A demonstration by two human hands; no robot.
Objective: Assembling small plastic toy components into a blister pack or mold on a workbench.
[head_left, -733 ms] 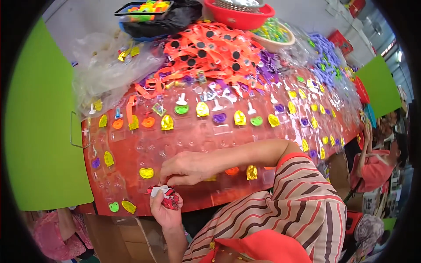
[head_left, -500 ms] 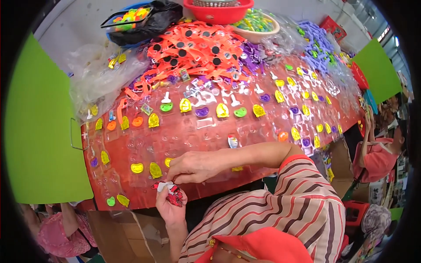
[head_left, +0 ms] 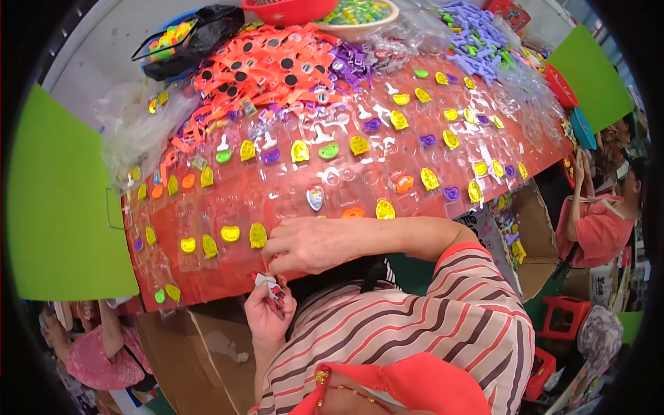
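Note:
My left hand is closed around a small red, black and white patterned piece, just off the table's near edge. The piece looks flat and partly folded; its exact kind cannot be made out. My right hand bends over it from above, fingers curled and pressed together, the tips close to the piece's upper end. Whatever those fingertips pinch is hidden. Beside the right hand, clear plastic trays on the red table hold a yellow oval patterned part and a yellow bean-shaped part.
Orange straps with black discs are heaped at the back, next to purple pieces and lilac pieces. Red and cream basins stand behind. Cardboard boxes sit below the near edge. Other people work at both sides.
The view has shifted, so the table's contents appear farther left and higher. My left fingers now cover more of the patterned piece. My right hand remains curled just above it.

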